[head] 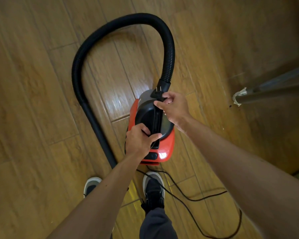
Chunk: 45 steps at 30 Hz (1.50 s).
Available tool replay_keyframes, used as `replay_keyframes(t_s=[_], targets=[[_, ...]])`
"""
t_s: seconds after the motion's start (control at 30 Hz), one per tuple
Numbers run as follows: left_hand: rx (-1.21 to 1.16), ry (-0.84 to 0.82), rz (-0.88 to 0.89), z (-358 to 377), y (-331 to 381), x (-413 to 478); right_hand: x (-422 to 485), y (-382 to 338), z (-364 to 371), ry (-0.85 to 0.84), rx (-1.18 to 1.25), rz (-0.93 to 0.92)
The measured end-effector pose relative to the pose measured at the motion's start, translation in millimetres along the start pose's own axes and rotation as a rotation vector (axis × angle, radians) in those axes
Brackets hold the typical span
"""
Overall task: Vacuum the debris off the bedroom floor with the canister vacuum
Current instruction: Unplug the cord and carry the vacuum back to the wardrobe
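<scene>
A red and black canister vacuum (pixel 166 145) sits on the wooden floor in front of my feet. Its black ribbed hose (pixel 121 21) loops up and round to the left, then runs down as a smooth tube (pixel 100 135) past my left arm. My right hand (pixel 174 107) pinches the black power plug (pixel 158 94), prongs pointing up, over the vacuum's front. My left hand (pixel 139 140) grips the thin black cord at the rear of the vacuum's carry handle (pixel 156 121). A few dark specks of debris (pixel 230 106) lie on the floor at the right.
The loose power cord (pixel 193 198) trails over the floor to the right of my right shoe (pixel 154 188). My left shoe (pixel 91 185) stands to the left. A metal furniture leg with tape on its end (pixel 240 99) reaches in from the right edge.
</scene>
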<state>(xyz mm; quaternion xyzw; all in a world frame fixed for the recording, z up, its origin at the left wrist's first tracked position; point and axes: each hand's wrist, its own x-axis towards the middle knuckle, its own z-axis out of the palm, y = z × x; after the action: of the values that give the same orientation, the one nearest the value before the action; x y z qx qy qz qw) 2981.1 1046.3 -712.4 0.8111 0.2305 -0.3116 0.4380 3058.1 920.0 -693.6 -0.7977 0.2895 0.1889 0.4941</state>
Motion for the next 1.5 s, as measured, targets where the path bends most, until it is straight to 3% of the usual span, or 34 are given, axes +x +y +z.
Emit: replay_keyframes(t_s=[0.13,0.37,0.53,0.77,1.03,1.17,1.37,1.5], targets=[[0.029,0.006,-0.015,0,-2,-7,-23,6,-3,0.024,0.055,0.066],[0.027,-0.004,-0.016,0,2,-7,-43,18,8,-0.114,0.29,0.39],[0.024,0.009,-0.004,1,-1,-6,-43,12,10,-0.146,0.264,0.285],[-0.012,0.011,0.036,2,-9,-12,-45,4,37,-0.081,-0.263,0.167],[-0.029,0.022,0.152,-43,-47,-22,-49,3,48,0.037,-0.452,0.117],[0.191,0.151,0.127,-68,-89,-11,-50,10,51,0.091,-0.491,0.069],[0.804,0.121,0.068,-79,-149,34,-47,27,45,0.092,-0.57,-0.114],[0.723,0.143,-0.068,-74,-167,68,-43,32,42,0.055,-0.566,-0.183]])
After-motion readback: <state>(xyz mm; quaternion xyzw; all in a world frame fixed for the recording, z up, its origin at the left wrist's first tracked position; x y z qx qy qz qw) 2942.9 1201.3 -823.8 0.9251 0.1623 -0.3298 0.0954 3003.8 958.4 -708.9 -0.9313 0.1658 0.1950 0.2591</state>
